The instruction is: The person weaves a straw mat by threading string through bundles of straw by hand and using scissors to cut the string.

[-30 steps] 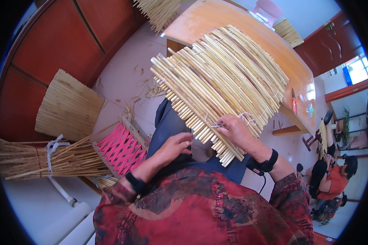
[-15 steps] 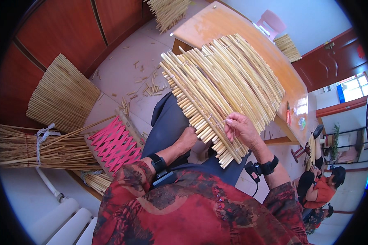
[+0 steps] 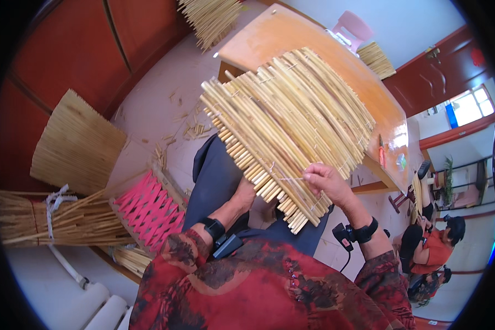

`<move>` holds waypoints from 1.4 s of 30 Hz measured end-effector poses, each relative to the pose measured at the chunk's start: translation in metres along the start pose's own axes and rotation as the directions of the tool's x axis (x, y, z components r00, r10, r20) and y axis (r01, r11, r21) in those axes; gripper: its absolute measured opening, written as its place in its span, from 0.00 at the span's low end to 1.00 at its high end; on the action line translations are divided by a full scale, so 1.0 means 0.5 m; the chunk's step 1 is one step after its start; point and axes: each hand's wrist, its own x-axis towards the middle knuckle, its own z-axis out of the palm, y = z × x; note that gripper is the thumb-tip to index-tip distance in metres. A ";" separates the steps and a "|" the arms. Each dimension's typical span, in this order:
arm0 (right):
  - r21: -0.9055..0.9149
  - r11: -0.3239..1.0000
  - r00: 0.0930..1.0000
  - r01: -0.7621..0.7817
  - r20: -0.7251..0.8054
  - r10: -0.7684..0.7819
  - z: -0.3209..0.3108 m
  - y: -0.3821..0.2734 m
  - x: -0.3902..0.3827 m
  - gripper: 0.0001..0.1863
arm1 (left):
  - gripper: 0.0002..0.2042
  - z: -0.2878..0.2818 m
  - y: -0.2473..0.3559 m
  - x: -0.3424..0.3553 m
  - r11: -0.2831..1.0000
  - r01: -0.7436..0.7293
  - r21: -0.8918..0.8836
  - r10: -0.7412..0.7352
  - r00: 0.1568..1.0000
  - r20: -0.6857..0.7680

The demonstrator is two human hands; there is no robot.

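Observation:
A mat of pale straw-coloured stalks (image 3: pixel 291 110), bound side by side with thin thread, lies tilted over my lap and against the table. Its near side shows a second layer of stalk ends beneath. My right hand (image 3: pixel 323 182) is over the near part of the mat, thumb and forefinger closed on a pale thread (image 3: pixel 290 179). That thread stretches left from the fingertips to a binding on the stalks. My left hand (image 3: pixel 245 193) is at the mat's lower left edge; its fingers are hidden beneath the stalks.
An orange-brown table (image 3: pixel 258 34) stands ahead, with red-handled pliers (image 3: pixel 381 151) on it. At left are a stool with pink webbing (image 3: pixel 148 209), a tied stalk bundle (image 3: pixel 66 220) and another mat (image 3: pixel 77 143). Cut pieces (image 3: pixel 195 130) litter the floor. A person (image 3: pixel 437 247) sits at right.
My right hand has turned and a stretched thread now shows from its fingertips. The whole view has shifted slightly, and the left hand has slipped further under the mat's edge.

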 end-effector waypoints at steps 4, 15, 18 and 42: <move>-0.098 0.995 0.998 -0.028 0.044 0.032 0.019 0.003 -0.011 0.07 | 0.20 -0.029 -0.030 0.012 0.999 -0.039 0.024 0.039 0.999 -0.031; -0.448 0.881 0.986 0.153 0.135 -0.103 -0.017 -0.002 -0.057 0.09 | 0.20 -0.057 -0.054 0.022 0.946 -0.167 0.279 0.188 0.981 -0.047; -0.011 0.995 0.986 -0.103 0.128 0.104 -0.051 -0.066 -0.079 0.10 | 0.19 -0.077 -0.077 0.026 0.934 -0.126 0.333 0.178 0.975 -0.131; -0.360 0.924 0.754 0.129 -0.569 -0.328 -0.343 -0.341 -0.053 0.12 | 0.18 -0.129 -0.121 0.054 0.944 0.324 -0.057 -0.325 0.895 -0.306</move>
